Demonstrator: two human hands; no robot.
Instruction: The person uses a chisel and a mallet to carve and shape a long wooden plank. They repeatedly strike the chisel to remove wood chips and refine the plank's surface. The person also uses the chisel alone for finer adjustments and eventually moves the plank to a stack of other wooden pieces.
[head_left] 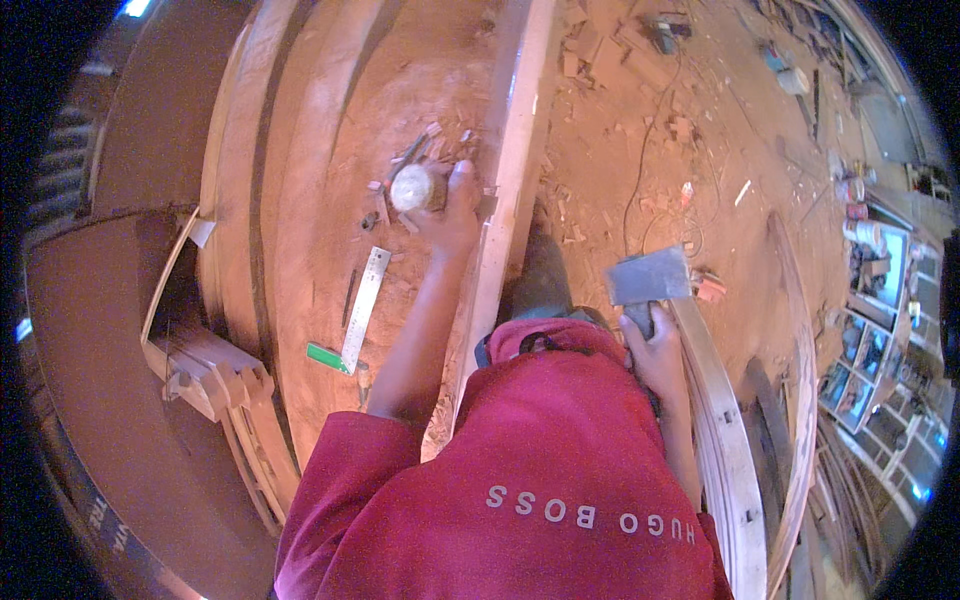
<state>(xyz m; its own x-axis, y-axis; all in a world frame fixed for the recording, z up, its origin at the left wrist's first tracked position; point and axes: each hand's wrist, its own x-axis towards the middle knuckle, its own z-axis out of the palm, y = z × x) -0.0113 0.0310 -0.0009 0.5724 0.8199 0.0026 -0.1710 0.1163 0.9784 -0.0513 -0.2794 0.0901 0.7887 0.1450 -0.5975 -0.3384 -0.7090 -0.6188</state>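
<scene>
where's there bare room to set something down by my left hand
The dusty surface looks free left of the try square and dark thin stick, and beyond the wood chips, left of the long beam. It is crowded around your left hand and the pale round object.

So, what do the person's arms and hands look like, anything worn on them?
The left hand and the right hand are ungloved, with no wristwear visible. Both forearms are bare. The left sleeve of the red shirt is short, plain and loose, ending near the elbow; little of the right sleeve shows.
</scene>
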